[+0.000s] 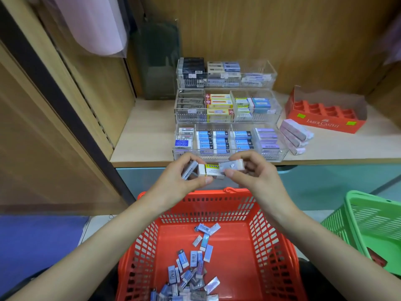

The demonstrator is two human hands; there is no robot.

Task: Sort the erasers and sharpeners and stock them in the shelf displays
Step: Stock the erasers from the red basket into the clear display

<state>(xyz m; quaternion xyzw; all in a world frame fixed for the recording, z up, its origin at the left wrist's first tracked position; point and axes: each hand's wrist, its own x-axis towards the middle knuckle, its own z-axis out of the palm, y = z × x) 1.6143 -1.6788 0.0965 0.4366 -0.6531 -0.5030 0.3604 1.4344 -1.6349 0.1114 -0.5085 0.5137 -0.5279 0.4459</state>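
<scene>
Head view: several erasers (208, 170) are gripped in the left hand (184, 183) and one small eraser (231, 166) is pinched by the right hand (253, 179), above the far rim of the red basket (271, 235). With so many held together, one could be dropped back inside. They are seen as white blocks in printed sleeves.

One wide-angle camera rides on the person's head and bends the edges of its view. It looks forward and down. The basket (267, 246) sits close beneath it, the left hand (184, 177) and right hand (249, 172) meet mid-frame, and the shelf (143, 135) with its displays (260, 70) lies just beyond, faced nearly square-on.
</scene>
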